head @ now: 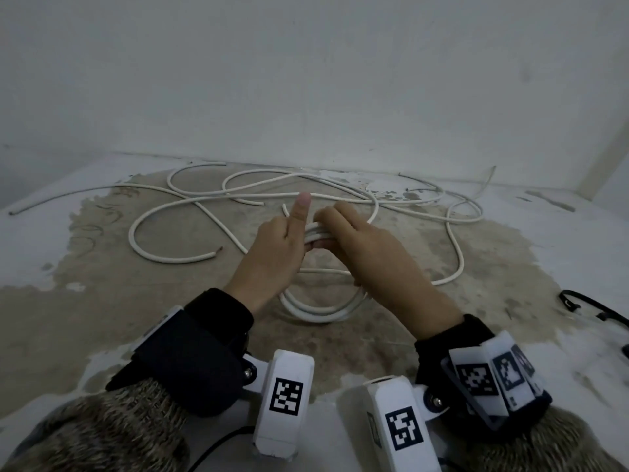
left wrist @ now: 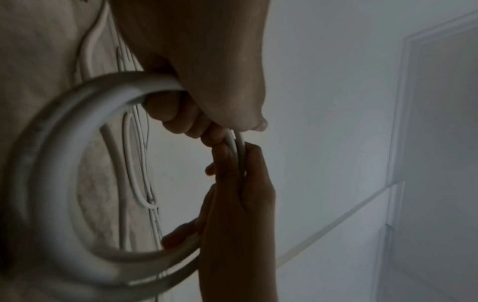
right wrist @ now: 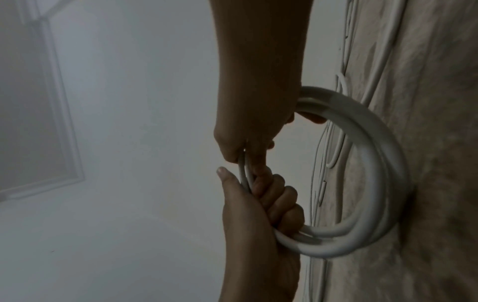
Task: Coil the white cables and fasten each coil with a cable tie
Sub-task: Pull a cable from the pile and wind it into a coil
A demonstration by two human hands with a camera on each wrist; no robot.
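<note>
A white cable coil [head: 320, 310] of a few turns stands upright on the worn surface, held at its top between both hands. My left hand [head: 299, 235] curls its fingers round the bunched strands with the thumb sticking straight up. My right hand [head: 325, 229] grips the same strands just to the right. In the left wrist view the left hand [left wrist: 204, 122] comes from above and the right hand [left wrist: 238, 183] from below onto the coil [left wrist: 38, 163]. The right wrist view has the right hand [right wrist: 258, 132], the left hand [right wrist: 264, 204] and the coil [right wrist: 375, 183].
Several loose white cables [head: 211, 195] lie tangled on the beige patch behind the hands, one looping off to the right [head: 456, 264]. Black cable ties [head: 578, 303] lie at the right edge. A white wall [head: 306, 97] closes the back.
</note>
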